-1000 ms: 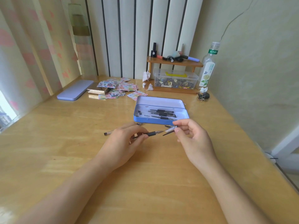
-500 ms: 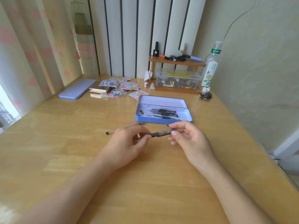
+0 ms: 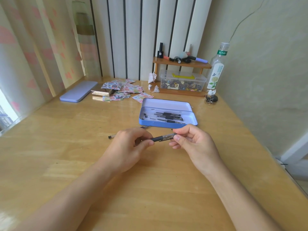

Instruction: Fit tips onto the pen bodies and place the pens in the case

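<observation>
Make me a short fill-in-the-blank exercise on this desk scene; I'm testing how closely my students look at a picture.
1. Both hands, the left hand and the right hand, hold one ____ between them.
2. The blue case beyond the hands lies ____, with pens inside.
3. The case's loose lid lies far to the ____ of the case.
4. The clear bottle by the wall has no ____ on it.

Missing words: pen; open; left; cap

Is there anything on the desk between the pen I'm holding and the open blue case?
Nothing visible. The pen, held by both the left hand and right hand, sits just in front of the open case, with only bare desk between them.
</observation>
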